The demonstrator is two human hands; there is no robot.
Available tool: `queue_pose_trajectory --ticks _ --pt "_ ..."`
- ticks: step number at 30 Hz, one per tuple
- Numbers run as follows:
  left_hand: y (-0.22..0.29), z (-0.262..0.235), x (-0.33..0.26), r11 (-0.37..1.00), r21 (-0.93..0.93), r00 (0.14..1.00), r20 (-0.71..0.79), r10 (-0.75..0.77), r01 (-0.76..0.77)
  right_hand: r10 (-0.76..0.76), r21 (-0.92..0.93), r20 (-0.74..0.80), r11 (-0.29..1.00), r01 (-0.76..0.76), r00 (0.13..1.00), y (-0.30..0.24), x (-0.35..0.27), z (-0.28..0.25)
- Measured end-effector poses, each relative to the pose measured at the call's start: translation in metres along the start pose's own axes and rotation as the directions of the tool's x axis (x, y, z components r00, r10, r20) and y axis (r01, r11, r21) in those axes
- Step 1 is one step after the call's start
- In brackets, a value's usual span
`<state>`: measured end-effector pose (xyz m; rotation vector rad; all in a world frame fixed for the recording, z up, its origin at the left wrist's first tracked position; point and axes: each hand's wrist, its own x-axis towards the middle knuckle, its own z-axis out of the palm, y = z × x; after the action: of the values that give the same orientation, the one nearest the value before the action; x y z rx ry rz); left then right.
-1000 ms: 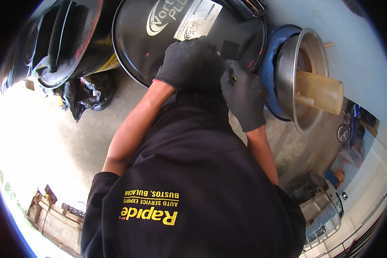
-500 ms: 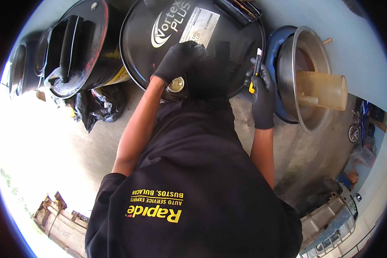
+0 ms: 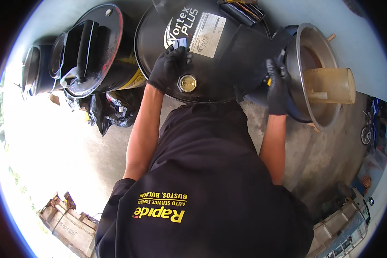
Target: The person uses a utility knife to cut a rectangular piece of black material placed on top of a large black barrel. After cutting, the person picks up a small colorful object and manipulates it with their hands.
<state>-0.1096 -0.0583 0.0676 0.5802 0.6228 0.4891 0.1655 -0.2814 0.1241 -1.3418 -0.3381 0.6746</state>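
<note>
My left hand, in a black glove, is closed around a small pale flat piece above the lid of a black drum. Just right of that wrist is a round brass-coloured cap on the lid. My right hand, also gloved, is closed on a utility knife with a yellow part, mostly covered by the fingers. A thin black sheet extends left and up from the right hand, over the drum's right side; the exact grip on it is hidden.
More black drums stand to the left, with black plastic bags below them. On the right a metal basin holds a yellowed plastic jug. Black containers lie at the drum's far edge.
My left hand has let go of the black sheet and now holds the small pale piece. The sheet has shifted right, toward my right hand, which has turned with the knife. The view has shifted slightly.
</note>
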Motion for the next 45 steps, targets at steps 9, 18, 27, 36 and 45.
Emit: queue_pose_trajectory --ticks 9,18,27,36,45 --pt "-0.041 0.035 -0.003 0.984 0.18 0.987 0.16 -0.015 -0.014 -0.125 -0.057 -0.181 0.992 0.116 0.975 -0.014 -0.02 -0.024" --pt "-0.091 0.062 -0.014 0.952 0.266 0.972 0.136 -0.191 0.15 0.067 -0.334 -0.053 0.939 -0.081 0.996 0.032 -0.099 -0.092" --pt "-0.136 0.094 -0.01 0.704 0.698 0.99 -0.128 -0.061 0.133 0.12 -0.276 -0.133 0.949 -0.153 0.984 0.027 -0.129 -0.113" --pt "-0.145 0.121 -0.014 0.625 0.77 0.99 -0.135 -0.037 0.129 0.096 0.008 -0.308 0.995 -0.098 0.947 0.014 -0.182 -0.171" --pt "-0.205 0.094 0.007 -0.138 0.99 0.893 0.078 0.443 -0.018 -0.055 -0.145 -0.531 0.989 -0.027 0.845 -0.044 -0.271 -0.314"
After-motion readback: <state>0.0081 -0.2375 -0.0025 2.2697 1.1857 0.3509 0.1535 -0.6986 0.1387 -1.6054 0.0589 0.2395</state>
